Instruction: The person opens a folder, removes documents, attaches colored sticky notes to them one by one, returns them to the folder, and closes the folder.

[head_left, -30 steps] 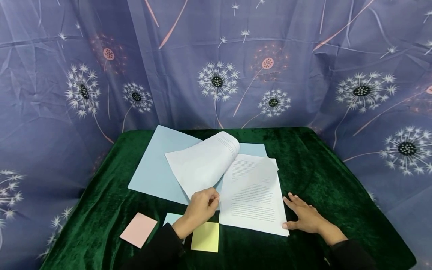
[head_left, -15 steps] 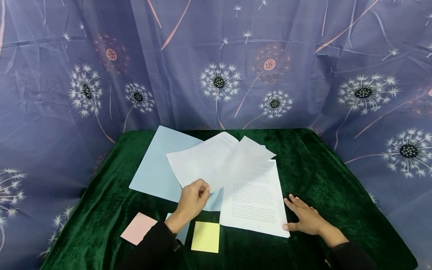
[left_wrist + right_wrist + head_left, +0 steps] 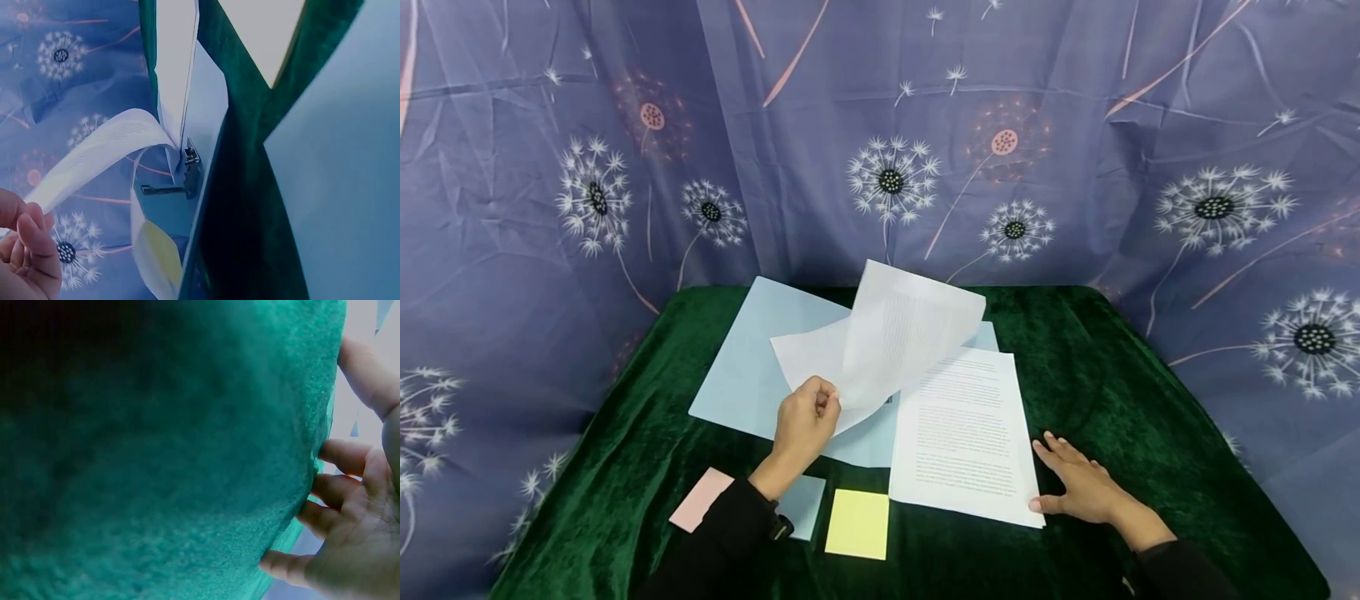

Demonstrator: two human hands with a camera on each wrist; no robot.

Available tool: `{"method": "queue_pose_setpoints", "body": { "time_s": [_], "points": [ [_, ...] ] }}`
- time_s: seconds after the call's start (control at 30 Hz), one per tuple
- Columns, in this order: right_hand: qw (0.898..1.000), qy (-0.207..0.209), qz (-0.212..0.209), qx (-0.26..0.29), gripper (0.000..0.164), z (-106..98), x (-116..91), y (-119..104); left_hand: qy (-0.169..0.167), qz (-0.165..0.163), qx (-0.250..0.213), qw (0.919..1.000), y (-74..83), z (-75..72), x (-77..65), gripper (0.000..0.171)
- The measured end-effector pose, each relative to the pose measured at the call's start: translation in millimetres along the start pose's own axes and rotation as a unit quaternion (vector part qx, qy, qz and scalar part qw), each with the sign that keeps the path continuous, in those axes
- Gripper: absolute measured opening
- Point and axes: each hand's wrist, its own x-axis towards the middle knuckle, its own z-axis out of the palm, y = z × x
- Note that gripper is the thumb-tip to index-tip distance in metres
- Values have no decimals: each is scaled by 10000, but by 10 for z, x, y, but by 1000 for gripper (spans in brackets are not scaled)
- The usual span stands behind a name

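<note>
My left hand pinches the lower corner of a printed sheet, which arches up over the pages. A turned sheet lies under it on the light blue folder. To the right is the stack of printed pages. In the left wrist view, a metal clip stands on the folder at the base of the bent sheet. My right hand rests with fingers spread on the green cloth, its thumb at the stack's lower right edge.
In front of the folder lie a pink sticky-note pad, partly behind the left sleeve, a blue pad and a yellow pad. Green velvet cloth covers the table. A dandelion-patterned curtain hangs behind it.
My left hand has moved left and up, lifting another sheet off the stack and swinging it leftward over the turned page. My right hand has stayed in place.
</note>
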Motion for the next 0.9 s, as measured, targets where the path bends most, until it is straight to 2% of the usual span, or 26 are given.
{"method": "queue_pose_setpoints", "body": {
  "time_s": [0.47,0.9],
  "points": [
    [10000,-11,83,-35,99,8,3,11,401,-716,90,9966,-155,-95,28,6],
    [10000,-40,86,1,98,4,3,5,412,-1545,403,9863,-240,-183,62,6]
  ]
}}
